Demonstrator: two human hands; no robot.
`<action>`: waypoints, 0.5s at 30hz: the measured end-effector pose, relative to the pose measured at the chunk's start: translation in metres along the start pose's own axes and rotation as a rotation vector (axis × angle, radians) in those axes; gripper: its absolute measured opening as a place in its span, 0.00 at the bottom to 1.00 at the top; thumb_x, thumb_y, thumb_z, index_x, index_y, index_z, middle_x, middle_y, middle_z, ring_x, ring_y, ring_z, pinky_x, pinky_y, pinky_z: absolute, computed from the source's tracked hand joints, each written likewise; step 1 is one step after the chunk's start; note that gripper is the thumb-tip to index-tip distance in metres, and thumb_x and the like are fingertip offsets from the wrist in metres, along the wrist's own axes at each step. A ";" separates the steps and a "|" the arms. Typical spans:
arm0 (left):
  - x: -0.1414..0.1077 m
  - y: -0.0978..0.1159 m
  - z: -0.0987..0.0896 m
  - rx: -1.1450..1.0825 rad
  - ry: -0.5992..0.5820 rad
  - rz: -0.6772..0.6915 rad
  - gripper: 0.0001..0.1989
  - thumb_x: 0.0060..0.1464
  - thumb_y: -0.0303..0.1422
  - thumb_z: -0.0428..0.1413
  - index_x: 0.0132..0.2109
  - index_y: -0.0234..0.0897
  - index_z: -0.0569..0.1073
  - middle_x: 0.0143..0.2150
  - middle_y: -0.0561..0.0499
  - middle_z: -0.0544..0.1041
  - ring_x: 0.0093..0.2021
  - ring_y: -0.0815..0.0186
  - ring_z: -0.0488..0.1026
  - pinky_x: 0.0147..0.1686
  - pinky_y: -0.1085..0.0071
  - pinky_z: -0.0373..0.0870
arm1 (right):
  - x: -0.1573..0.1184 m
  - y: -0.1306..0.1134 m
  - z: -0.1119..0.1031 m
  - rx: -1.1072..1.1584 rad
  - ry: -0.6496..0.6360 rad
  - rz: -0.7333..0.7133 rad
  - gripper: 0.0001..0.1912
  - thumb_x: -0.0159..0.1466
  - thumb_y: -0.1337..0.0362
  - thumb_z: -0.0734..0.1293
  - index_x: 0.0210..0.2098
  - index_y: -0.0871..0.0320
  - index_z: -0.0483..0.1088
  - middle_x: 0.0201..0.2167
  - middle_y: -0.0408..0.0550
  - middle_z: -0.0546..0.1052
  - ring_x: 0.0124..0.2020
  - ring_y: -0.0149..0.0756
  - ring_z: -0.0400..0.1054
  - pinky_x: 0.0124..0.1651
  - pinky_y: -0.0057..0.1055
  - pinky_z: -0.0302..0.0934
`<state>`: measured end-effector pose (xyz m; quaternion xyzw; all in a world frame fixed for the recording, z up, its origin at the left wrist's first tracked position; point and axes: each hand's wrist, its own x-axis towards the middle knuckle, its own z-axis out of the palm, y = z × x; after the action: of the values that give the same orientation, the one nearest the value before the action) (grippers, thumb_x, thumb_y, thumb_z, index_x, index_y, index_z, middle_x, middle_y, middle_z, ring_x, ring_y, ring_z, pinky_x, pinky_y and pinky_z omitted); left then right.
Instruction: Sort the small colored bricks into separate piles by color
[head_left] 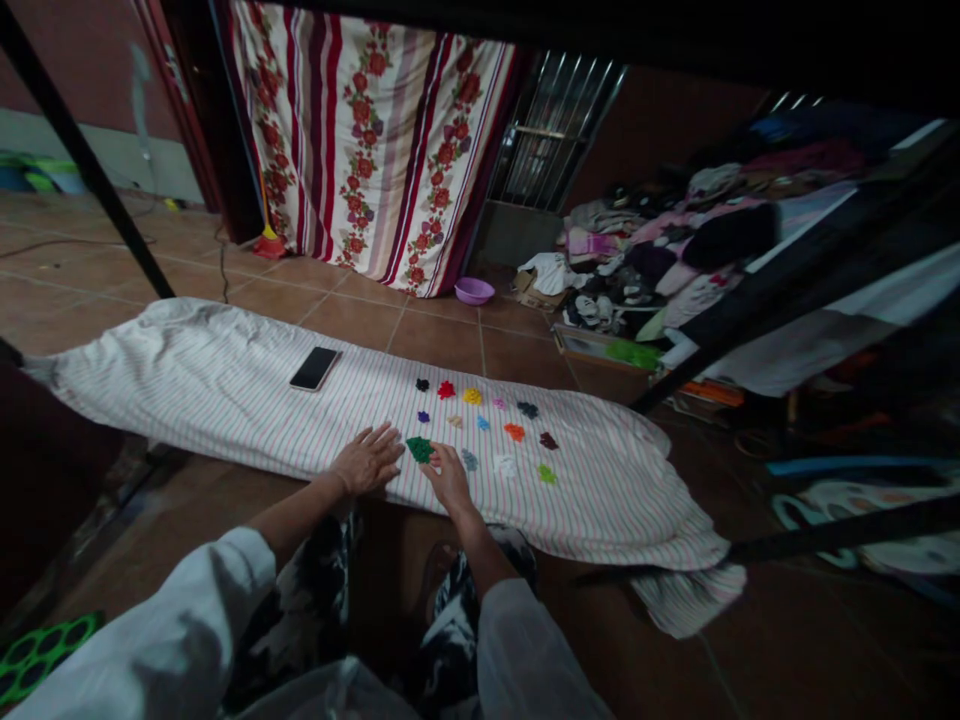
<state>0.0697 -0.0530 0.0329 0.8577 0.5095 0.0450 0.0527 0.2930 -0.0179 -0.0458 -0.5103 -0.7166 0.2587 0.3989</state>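
Note:
A pile of small dark green pieces [418, 449] lies near the front edge of the striped cloth [247, 400]. My left hand [367, 460] is flat on the cloth just left of it, fingers stretched out. At the pile's right edge, my right hand [448, 480] touches it with bent fingers, thumb and fingertips apart. Several other small piles are set out to the right, among them red [446, 390], yellow [472, 396], orange [514, 432], white [506, 466] and lime green pieces [547, 474]. The pieces are too small to name exactly.
A phone [315, 369] lies on the cloth to the left. Dark metal bars [90, 150] slant past both ends. Beyond are a tiled floor [360, 310], a flowered curtain [375, 150], a purple basin [474, 291] and heaped clothes [660, 250].

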 end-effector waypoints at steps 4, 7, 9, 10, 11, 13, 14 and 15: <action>0.007 0.009 0.003 -0.011 -0.022 -0.285 0.24 0.66 0.40 0.41 0.63 0.38 0.65 0.68 0.44 0.61 0.70 0.55 0.50 0.65 0.57 0.53 | 0.001 -0.002 -0.002 0.011 -0.027 0.038 0.20 0.56 0.69 0.69 0.49 0.59 0.70 0.42 0.51 0.72 0.37 0.35 0.73 0.45 0.37 0.72; 0.003 0.004 -0.004 -0.033 -0.093 -0.387 0.20 0.63 0.35 0.44 0.60 0.38 0.67 0.66 0.45 0.63 0.67 0.55 0.57 0.61 0.58 0.61 | 0.003 -0.003 -0.005 0.017 -0.056 0.061 0.20 0.55 0.70 0.69 0.48 0.58 0.70 0.41 0.48 0.71 0.37 0.33 0.72 0.46 0.36 0.71; -0.002 -0.004 -0.008 -0.036 -0.079 -0.413 0.18 0.62 0.33 0.45 0.57 0.39 0.68 0.64 0.45 0.65 0.66 0.57 0.60 0.58 0.59 0.63 | 0.005 -0.004 -0.007 0.032 -0.068 0.067 0.20 0.55 0.70 0.69 0.47 0.57 0.70 0.40 0.47 0.70 0.37 0.32 0.71 0.45 0.36 0.72; -0.005 -0.009 -0.009 -0.035 -0.065 -0.424 0.17 0.62 0.33 0.45 0.55 0.40 0.69 0.62 0.45 0.67 0.64 0.58 0.61 0.57 0.60 0.64 | 0.005 -0.004 -0.007 0.039 -0.070 0.066 0.20 0.55 0.71 0.69 0.47 0.57 0.70 0.40 0.47 0.70 0.37 0.32 0.71 0.45 0.36 0.72; -0.008 -0.014 -0.010 -0.035 -0.054 -0.431 0.16 0.62 0.32 0.45 0.53 0.40 0.71 0.60 0.45 0.69 0.63 0.59 0.63 0.56 0.60 0.65 | 0.005 -0.004 -0.008 0.046 -0.071 0.063 0.19 0.55 0.71 0.69 0.47 0.58 0.70 0.40 0.47 0.70 0.37 0.32 0.71 0.45 0.36 0.72; -0.013 -0.024 -0.008 -0.040 -0.038 -0.426 0.14 0.61 0.32 0.45 0.49 0.40 0.72 0.58 0.45 0.71 0.60 0.60 0.67 0.53 0.61 0.67 | 0.006 -0.004 -0.009 0.051 -0.077 0.055 0.19 0.56 0.71 0.69 0.47 0.58 0.69 0.41 0.48 0.69 0.37 0.33 0.71 0.45 0.36 0.72; -0.014 -0.028 -0.006 -0.044 -0.027 -0.420 0.14 0.61 0.31 0.45 0.48 0.41 0.73 0.58 0.45 0.71 0.58 0.60 0.68 0.52 0.62 0.67 | 0.006 -0.003 -0.009 0.048 -0.083 0.051 0.19 0.56 0.71 0.69 0.48 0.58 0.69 0.41 0.48 0.69 0.37 0.33 0.71 0.45 0.37 0.72; -0.015 -0.032 -0.004 -0.047 -0.015 -0.416 0.13 0.61 0.31 0.46 0.48 0.41 0.73 0.57 0.46 0.72 0.57 0.60 0.69 0.52 0.62 0.68 | 0.006 -0.003 -0.010 0.045 -0.094 0.049 0.19 0.56 0.71 0.68 0.48 0.58 0.69 0.41 0.48 0.69 0.37 0.33 0.71 0.45 0.37 0.72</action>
<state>0.0341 -0.0509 0.0321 0.7329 0.6740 0.0388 0.0847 0.2985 -0.0135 -0.0362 -0.5057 -0.7158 0.3082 0.3700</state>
